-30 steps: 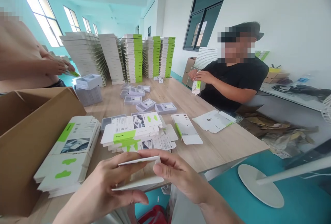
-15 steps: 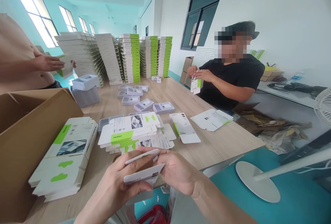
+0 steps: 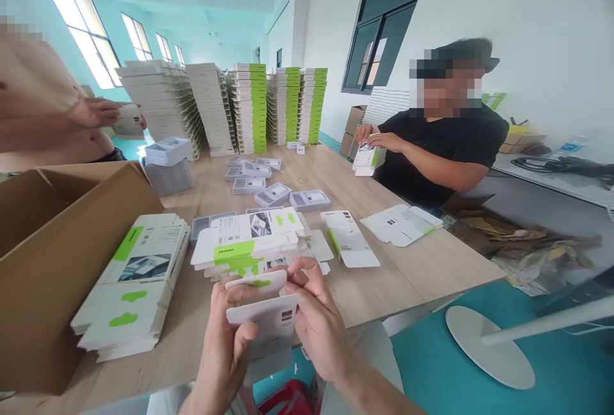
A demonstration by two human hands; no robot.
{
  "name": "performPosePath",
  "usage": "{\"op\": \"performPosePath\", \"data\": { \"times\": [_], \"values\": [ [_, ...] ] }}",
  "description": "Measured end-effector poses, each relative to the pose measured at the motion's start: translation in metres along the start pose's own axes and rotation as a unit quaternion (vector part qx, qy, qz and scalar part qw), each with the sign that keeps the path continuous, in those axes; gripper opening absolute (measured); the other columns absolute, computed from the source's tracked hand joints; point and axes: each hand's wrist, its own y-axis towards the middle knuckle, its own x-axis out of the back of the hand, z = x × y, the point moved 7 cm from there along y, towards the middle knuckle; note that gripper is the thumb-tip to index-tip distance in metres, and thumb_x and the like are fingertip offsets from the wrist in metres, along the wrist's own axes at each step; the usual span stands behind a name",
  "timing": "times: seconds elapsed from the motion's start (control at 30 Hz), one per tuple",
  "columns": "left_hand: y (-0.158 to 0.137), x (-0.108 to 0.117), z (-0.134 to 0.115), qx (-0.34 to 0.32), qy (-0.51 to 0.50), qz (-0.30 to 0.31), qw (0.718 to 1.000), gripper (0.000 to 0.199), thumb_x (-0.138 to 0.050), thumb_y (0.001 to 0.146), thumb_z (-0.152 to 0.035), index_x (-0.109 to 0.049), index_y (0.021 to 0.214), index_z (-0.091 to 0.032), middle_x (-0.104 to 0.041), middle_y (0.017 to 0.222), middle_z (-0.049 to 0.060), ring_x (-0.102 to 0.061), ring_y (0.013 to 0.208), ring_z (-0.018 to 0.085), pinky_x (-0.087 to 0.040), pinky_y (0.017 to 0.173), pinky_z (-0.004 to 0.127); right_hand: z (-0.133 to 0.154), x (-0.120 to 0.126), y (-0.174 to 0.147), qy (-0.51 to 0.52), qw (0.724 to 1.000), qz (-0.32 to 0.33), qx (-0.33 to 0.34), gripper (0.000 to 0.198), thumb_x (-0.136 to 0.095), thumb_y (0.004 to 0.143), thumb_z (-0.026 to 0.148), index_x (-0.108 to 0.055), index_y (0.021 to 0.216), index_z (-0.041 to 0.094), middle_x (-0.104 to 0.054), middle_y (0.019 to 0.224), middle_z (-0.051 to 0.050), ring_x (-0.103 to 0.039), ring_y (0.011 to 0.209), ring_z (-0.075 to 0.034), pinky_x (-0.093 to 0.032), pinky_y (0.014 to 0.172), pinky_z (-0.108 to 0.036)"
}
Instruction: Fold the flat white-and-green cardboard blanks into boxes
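Observation:
Near the table's front edge I hold a small white cardboard box [image 3: 271, 332] with a green mark on its inner flap; its top end gapes upward. My left hand [image 3: 228, 332] is closed around the left side, thumb on the front panel and fingers at the flaps. My right hand [image 3: 319, 322] grips the right edge, thumb by the front flap. Just beyond both hands lies a pile of flattened white-and-green boxes [image 3: 235, 250]. Right of the pile, a single box [image 3: 350, 239] lies on the wooden table.
A brown carton [image 3: 110, 223] stands at the left, beside a banded stack of flat boxes [image 3: 144, 268]. Pale plastic trays [image 3: 309, 200] lie mid-table. Tall box stacks [image 3: 252, 108] rise behind. Co-workers [image 3: 441, 146] at right and left handle boxes. A white stand base [image 3: 489, 348] is on the floor.
My left hand has drawn back, its thumb now on the box's front panel. The right hand's fingers have risen to the box's top edge. The box now stands more upright.

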Motion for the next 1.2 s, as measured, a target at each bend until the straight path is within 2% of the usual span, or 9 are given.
{"op": "performPosePath", "data": {
  "times": [0.03,0.13,0.3,0.4,0.5,0.67,0.8,0.97,1.2],
  "values": [
    [-0.004,-0.001,0.0,0.008,-0.001,-0.031,0.999,0.044,-0.049,0.102,-0.066,-0.069,0.107,-0.027,-0.07,0.102,0.007,-0.072,0.093,0.023,-0.063,0.073,0.031,-0.003,0.003,-0.002,-0.009,1.0,-0.012,0.024,0.01,-0.078,0.088,0.038,-0.072,0.091,0.03,-0.077,0.096,0.002,-0.069,0.093,-0.019,-0.051,0.081,-0.028],
    [-0.016,-0.004,-0.001,0.017,-0.012,-0.13,0.991,0.032,-0.048,0.107,-0.054,-0.065,0.11,-0.026,-0.068,0.103,0.007,-0.07,0.09,0.022,-0.06,0.07,0.031,-0.013,0.007,-0.008,-0.044,0.997,-0.03,0.063,0.029,-0.066,0.096,0.052,-0.075,0.088,0.025,-0.076,0.096,-0.004,-0.069,0.093,-0.023,-0.053,0.08,-0.031],
    [-0.032,-0.008,0.001,0.004,-0.053,-0.239,0.97,0.026,-0.049,0.109,-0.045,-0.059,0.122,-0.025,-0.071,0.108,0.009,-0.072,0.096,0.022,-0.061,0.079,0.034,-0.019,0.007,-0.019,-0.132,0.983,-0.067,0.112,0.037,-0.06,0.103,0.058,-0.071,0.091,0.025,-0.075,0.126,-0.009,-0.067,0.12,-0.029,-0.053,0.099,-0.039],
    [-0.031,-0.009,0.0,-0.007,-0.078,-0.239,0.968,0.021,-0.054,0.108,-0.044,-0.06,0.114,-0.026,-0.074,0.102,0.008,-0.075,0.096,0.022,-0.063,0.081,0.035,-0.024,0.012,-0.022,-0.144,0.977,-0.097,0.127,0.032,-0.063,0.102,0.056,-0.07,0.101,0.026,-0.069,0.144,-0.011,-0.061,0.136,-0.032,-0.054,0.105,-0.043],
    [-0.024,-0.009,-0.004,-0.01,-0.09,-0.229,0.969,0.02,-0.052,0.108,-0.044,-0.059,0.105,-0.025,-0.077,0.101,0.009,-0.076,0.092,0.022,-0.064,0.075,0.035,-0.026,0.012,-0.021,-0.153,0.975,-0.086,0.133,0.029,-0.065,0.102,0.053,-0.068,0.096,0.025,-0.064,0.151,-0.011,-0.055,0.145,-0.031,-0.051,0.112,-0.044],
    [-0.018,-0.005,-0.006,-0.007,-0.056,-0.251,0.966,0.025,-0.055,0.107,-0.046,-0.061,0.099,-0.024,-0.075,0.101,0.007,-0.074,0.09,0.021,-0.061,0.074,0.036,-0.021,0.004,-0.02,-0.186,0.971,-0.084,0.125,0.037,-0.065,0.102,0.056,-0.06,0.084,0.023,-0.064,0.149,-0.013,-0.064,0.13,-0.03,-0.054,0.104,-0.041],
    [-0.02,-0.004,-0.002,-0.005,-0.027,-0.225,0.974,0.024,-0.054,0.108,-0.044,-0.064,0.103,-0.024,-0.076,0.103,0.008,-0.074,0.092,0.022,-0.061,0.075,0.038,-0.013,0.003,-0.02,-0.181,0.97,-0.123,0.105,0.042,-0.061,0.099,0.067,-0.067,0.099,0.026,-0.065,0.149,-0.011,-0.058,0.136,-0.03,-0.05,0.107,-0.041],
    [-0.023,-0.005,0.001,-0.021,-0.013,-0.209,0.978,0.024,-0.051,0.108,-0.044,-0.062,0.113,-0.024,-0.077,0.102,0.01,-0.075,0.087,0.024,-0.064,0.07,0.04,0.008,-0.011,-0.01,-0.293,0.953,-0.002,0.079,0.065,-0.04,0.104,0.073,-0.083,0.093,0.026,-0.069,0.141,-0.009,-0.054,0.139,-0.033,-0.042,0.116,-0.044],
    [-0.019,-0.008,-0.002,-0.025,-0.021,-0.194,0.98,0.023,-0.048,0.109,-0.036,-0.064,0.122,-0.024,-0.077,0.107,0.01,-0.076,0.089,0.023,-0.064,0.07,0.037,0.019,-0.018,-0.002,-0.339,0.934,0.093,0.068,0.039,-0.054,0.105,0.062,-0.082,0.118,0.037,-0.072,0.131,-0.006,-0.057,0.133,-0.028,-0.043,0.117,-0.045]
  ]
}}
